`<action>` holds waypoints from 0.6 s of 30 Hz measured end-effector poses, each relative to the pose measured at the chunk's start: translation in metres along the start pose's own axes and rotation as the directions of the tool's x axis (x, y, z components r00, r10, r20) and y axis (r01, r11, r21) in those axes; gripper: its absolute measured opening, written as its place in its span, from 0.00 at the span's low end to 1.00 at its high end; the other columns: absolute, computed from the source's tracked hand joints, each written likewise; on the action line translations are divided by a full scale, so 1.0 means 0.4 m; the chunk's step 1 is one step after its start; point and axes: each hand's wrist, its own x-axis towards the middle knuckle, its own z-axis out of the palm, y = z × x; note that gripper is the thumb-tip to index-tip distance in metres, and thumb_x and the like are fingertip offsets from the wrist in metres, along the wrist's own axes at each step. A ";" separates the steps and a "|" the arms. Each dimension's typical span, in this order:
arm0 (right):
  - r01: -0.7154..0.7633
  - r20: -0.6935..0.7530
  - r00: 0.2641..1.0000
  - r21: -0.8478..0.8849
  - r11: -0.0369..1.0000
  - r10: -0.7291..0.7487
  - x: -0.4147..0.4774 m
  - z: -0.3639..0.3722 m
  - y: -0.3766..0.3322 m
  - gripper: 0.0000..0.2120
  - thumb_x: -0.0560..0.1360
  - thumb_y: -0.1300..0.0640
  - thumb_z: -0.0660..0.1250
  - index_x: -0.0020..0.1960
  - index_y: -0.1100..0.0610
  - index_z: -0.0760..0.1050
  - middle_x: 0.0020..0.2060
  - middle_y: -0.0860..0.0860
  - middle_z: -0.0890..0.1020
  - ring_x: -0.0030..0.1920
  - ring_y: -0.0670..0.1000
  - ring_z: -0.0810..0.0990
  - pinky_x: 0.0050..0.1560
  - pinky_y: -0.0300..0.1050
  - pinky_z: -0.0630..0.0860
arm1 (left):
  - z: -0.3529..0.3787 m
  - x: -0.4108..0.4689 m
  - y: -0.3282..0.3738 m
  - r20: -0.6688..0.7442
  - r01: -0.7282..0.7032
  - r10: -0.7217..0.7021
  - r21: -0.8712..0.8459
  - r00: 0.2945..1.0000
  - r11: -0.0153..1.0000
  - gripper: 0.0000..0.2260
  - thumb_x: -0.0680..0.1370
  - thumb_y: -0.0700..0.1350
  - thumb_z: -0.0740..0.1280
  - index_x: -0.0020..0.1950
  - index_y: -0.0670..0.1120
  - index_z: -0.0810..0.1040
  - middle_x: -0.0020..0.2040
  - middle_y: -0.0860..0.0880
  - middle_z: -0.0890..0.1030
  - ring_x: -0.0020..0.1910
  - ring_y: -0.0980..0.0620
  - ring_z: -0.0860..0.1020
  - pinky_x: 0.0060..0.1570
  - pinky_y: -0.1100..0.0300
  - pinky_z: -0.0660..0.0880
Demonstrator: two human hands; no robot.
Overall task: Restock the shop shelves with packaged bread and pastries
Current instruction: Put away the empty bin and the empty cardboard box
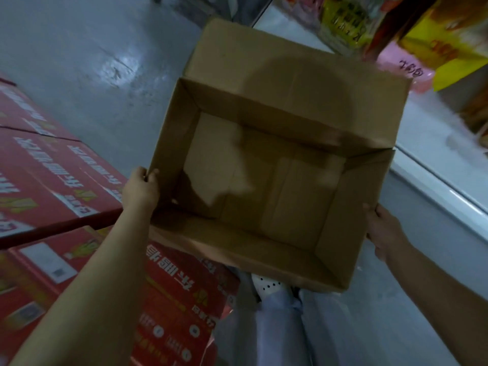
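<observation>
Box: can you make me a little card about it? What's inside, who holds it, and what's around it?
box: brown cardboard, flaps open, held above the floor
inside: nothing, only a shadow
left hand: grips the left rim
right hand: holds the right wall
left side: stacked red cartons
upper right: yellow and pink packets
floor: grey, shiny

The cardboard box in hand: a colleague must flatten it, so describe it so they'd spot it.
In the grey-floored aisle between stacked red cartons and a white shelf, the cardboard box is held by the left hand and right hand. Unlike the printed red cartons, it is plain brown, open-topped and empty.
</observation>
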 end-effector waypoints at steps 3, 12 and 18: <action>0.033 -0.011 0.999 0.088 0.996 -0.033 -0.082 -0.047 -0.038 0.20 0.83 0.48 0.59 0.71 0.56 0.72 0.61 0.54 0.79 0.57 0.55 0.78 0.65 0.51 0.73 | -0.067 -0.056 0.005 0.008 0.024 -0.023 -0.086 1.000 0.996 0.18 0.83 0.58 0.58 0.54 0.43 0.71 0.47 0.42 0.74 0.47 0.42 0.73 0.45 0.49 0.67; 0.199 -0.121 0.976 0.177 0.964 -0.179 -0.404 -0.263 -0.182 0.24 0.78 0.42 0.66 0.68 0.55 0.77 0.60 0.53 0.82 0.59 0.55 0.81 0.66 0.56 0.75 | -0.303 -0.340 0.086 -0.029 0.239 -0.270 -0.379 0.962 0.894 0.33 0.79 0.69 0.55 0.68 0.43 0.76 0.60 0.41 0.77 0.60 0.39 0.74 0.59 0.48 0.70; 0.282 -0.169 0.952 0.144 0.949 -0.257 -0.528 -0.435 -0.195 0.26 0.78 0.40 0.64 0.70 0.55 0.74 0.64 0.51 0.78 0.63 0.51 0.77 0.69 0.54 0.71 | -0.360 -0.534 0.086 0.067 0.132 -0.115 -0.354 0.991 0.926 0.36 0.76 0.69 0.60 0.68 0.40 0.76 0.64 0.38 0.77 0.65 0.36 0.73 0.65 0.44 0.70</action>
